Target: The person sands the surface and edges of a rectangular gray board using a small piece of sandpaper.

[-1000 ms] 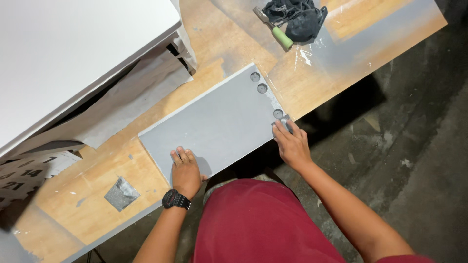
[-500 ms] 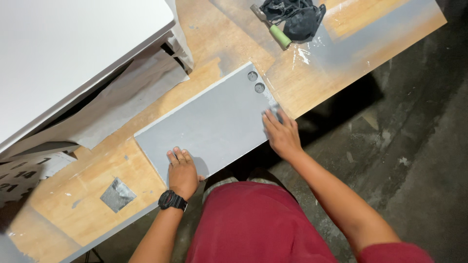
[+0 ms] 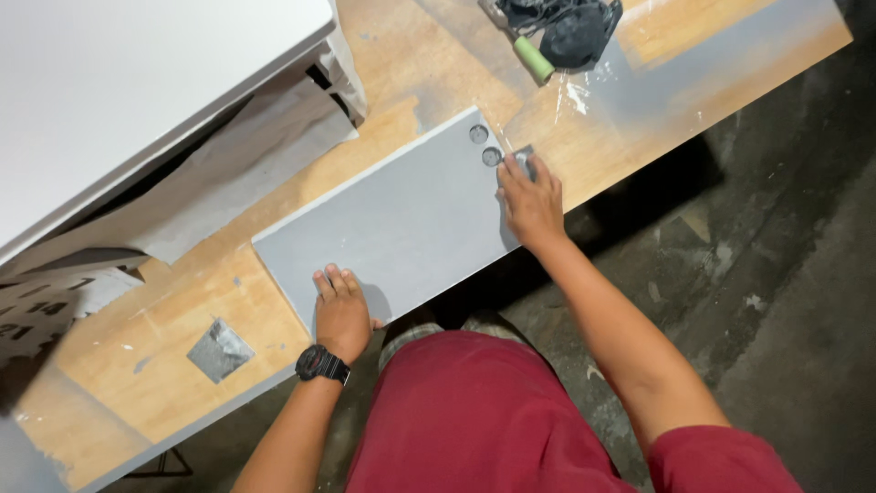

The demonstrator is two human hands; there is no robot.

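A flat grey panel (image 3: 401,219) lies slantwise on a wooden workbench (image 3: 164,393). Two round holes (image 3: 484,144) sit near its far right corner. My left hand (image 3: 342,310), with a black watch (image 3: 321,363) on the wrist, rests flat on the panel's near left edge, fingers together and holding nothing. Along the panel's right edge, just beside the holes, my right hand (image 3: 532,203) presses a small grey piece (image 3: 524,161) under its fingertips. What that piece is cannot be made out.
A green-handled tool (image 3: 529,57) and a black cloth bundle (image 3: 570,27) lie at the bench's far right. A big white board (image 3: 109,82) over grey sheeting (image 3: 237,164) fills the left. A small grey square (image 3: 220,350) lies near the front edge. Concrete floor (image 3: 776,274) is at the right.
My right hand has slid along the panel's right edge, from the near corner up to the two holes. The left hand stays pressed in the same spot on the panel.
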